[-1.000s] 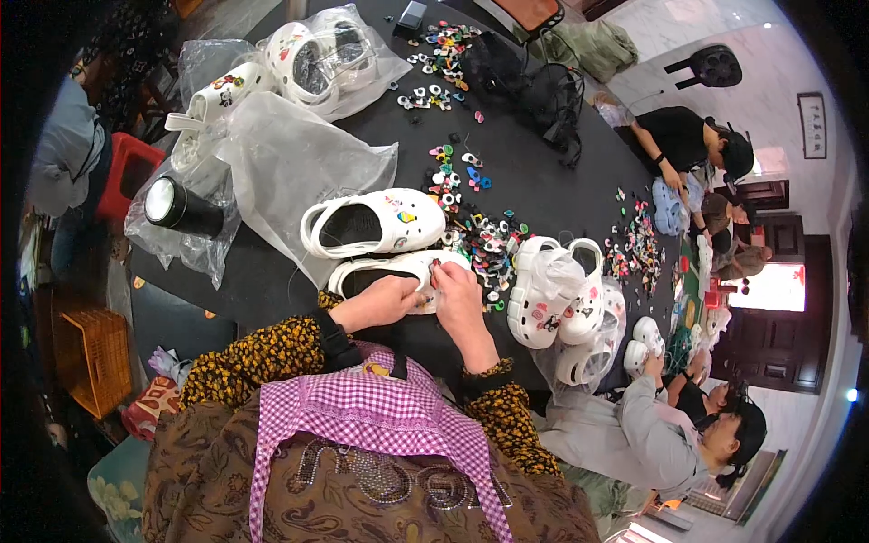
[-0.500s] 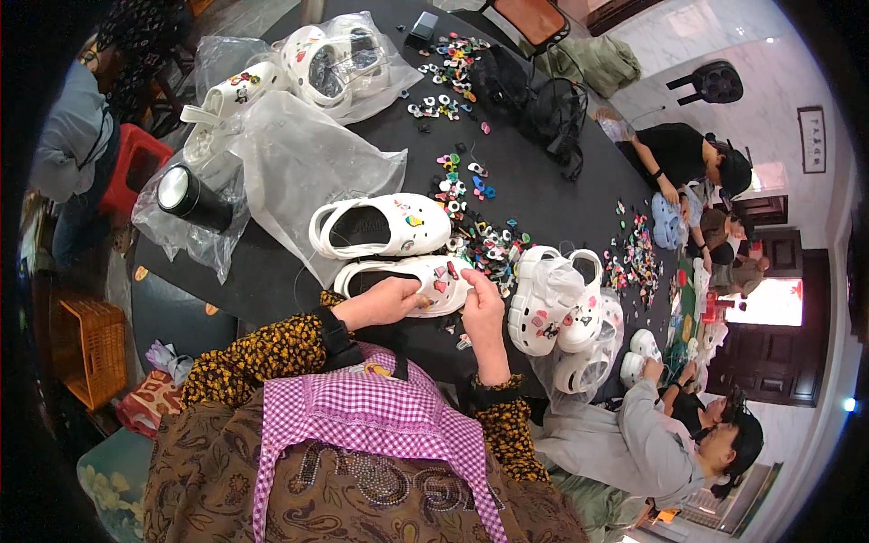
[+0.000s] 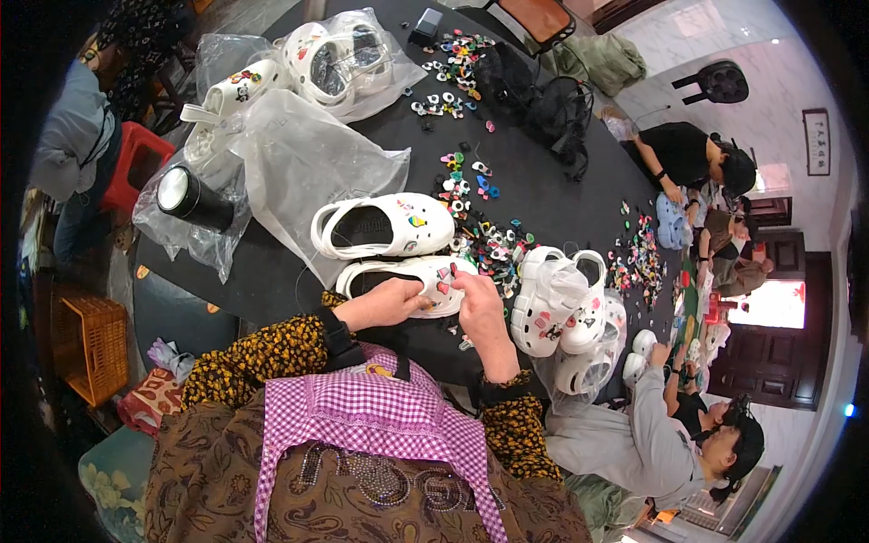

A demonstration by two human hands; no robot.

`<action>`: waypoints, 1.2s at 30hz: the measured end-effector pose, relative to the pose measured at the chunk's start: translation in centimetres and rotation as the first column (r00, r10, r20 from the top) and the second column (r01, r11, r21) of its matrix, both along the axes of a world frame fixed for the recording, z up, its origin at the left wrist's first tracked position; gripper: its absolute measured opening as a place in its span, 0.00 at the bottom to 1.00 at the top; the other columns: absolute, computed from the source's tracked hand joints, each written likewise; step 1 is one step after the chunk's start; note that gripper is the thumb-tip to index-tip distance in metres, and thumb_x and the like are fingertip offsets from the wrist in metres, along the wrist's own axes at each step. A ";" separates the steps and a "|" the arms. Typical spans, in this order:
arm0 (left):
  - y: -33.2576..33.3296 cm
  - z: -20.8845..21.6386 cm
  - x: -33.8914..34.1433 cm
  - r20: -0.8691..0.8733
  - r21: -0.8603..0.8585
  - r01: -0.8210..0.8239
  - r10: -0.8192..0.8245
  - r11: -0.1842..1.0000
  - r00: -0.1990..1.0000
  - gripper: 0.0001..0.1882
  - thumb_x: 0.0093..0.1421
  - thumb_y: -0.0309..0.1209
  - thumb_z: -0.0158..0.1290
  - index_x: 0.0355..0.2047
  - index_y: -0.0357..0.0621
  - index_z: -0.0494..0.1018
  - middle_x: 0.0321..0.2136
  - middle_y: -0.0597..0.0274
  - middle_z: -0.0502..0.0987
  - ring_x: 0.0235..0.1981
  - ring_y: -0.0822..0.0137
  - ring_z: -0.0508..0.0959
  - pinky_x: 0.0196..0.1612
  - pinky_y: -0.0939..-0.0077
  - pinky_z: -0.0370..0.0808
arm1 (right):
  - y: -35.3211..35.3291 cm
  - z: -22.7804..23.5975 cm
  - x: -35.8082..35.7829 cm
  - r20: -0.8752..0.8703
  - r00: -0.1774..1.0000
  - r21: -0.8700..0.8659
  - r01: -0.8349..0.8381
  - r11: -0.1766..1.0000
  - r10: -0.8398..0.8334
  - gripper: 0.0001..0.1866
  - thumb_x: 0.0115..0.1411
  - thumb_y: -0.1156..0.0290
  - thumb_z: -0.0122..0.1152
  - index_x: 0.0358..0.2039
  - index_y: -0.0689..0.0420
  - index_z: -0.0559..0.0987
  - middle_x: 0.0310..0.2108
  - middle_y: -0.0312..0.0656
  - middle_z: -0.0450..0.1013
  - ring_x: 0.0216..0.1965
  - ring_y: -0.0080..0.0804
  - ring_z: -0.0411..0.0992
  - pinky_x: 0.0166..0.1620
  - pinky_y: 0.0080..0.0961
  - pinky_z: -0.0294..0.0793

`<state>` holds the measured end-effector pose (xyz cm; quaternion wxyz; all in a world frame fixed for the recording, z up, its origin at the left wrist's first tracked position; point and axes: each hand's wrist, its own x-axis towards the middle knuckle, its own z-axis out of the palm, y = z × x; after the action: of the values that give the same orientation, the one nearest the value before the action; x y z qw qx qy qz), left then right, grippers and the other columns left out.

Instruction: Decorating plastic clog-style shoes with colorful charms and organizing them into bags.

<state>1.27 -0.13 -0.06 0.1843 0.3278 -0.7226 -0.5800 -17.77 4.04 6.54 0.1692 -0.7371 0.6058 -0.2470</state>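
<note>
A white clog [image 3: 367, 275] with small colourful charms on its toe lies sideways before me. My left hand [image 3: 385, 304] grips it by the side of its opening, thumb toward the toe. The curled fingers of my right hand [image 3: 483, 319] press at the toe, where a small reddish shoe charm [image 3: 453, 269] shows at the fingertips; the thumb is hidden. Just beyond it rests a second white clog [image 3: 424, 223], also carrying charms. Loose shoe charms [image 3: 493, 246] are heaped against the toes of both.
White clogs in clear plastic [image 3: 543, 312] stand at the right; more bagged clogs [image 3: 339, 68] lie at the far left. A black bottle [image 3: 194, 196] stands by a flat plastic bag [image 3: 317, 163]. Black mesh cloth [image 3: 552, 109] lies farther back. Co-workers [image 3: 625, 434] sit along the right side.
My right fingers have moved slightly left onto the toe charms, and the once-raised index finger is now curled down. My left hand keeps its hold. The co-worker at right shifts slightly.
</note>
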 end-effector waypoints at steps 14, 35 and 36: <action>-0.1 0.3 0.0 -0.036 -0.037 0.010 -0.011 0.999 0.999 0.13 0.59 0.35 0.50 0.30 0.34 0.71 0.23 0.46 0.74 0.25 0.52 0.75 0.30 0.63 0.70 | -0.1 -1.1 -0.1 0.061 0.998 0.154 -0.015 0.988 0.005 0.13 0.47 0.87 0.46 0.33 0.63 0.75 0.37 0.49 0.73 0.40 0.46 0.70 0.45 0.35 0.70; -0.1 0.5 -0.6 0.032 -0.081 0.004 -0.002 0.997 0.999 0.14 0.57 0.34 0.50 0.22 0.33 0.67 0.20 0.43 0.71 0.24 0.46 0.73 0.28 0.58 0.68 | 0.1 -2.3 -0.1 0.000 0.994 0.211 -0.103 0.972 0.105 0.06 0.52 0.82 0.45 0.31 0.61 0.71 0.33 0.46 0.72 0.39 0.45 0.69 0.42 0.36 0.69; -0.1 0.5 -0.6 0.030 -0.088 0.003 -0.001 0.996 1.000 0.14 0.56 0.34 0.50 0.22 0.33 0.66 0.20 0.42 0.71 0.23 0.46 0.73 0.28 0.58 0.68 | 0.1 -2.3 -0.1 -0.005 0.991 0.169 -0.130 0.977 0.133 0.06 0.52 0.82 0.46 0.30 0.60 0.70 0.34 0.45 0.72 0.39 0.45 0.69 0.42 0.36 0.69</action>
<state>0.71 -0.21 0.46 0.1872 0.3272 -0.7504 -0.5429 -17.88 4.16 4.26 0.2416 -0.7606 0.5758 -0.1774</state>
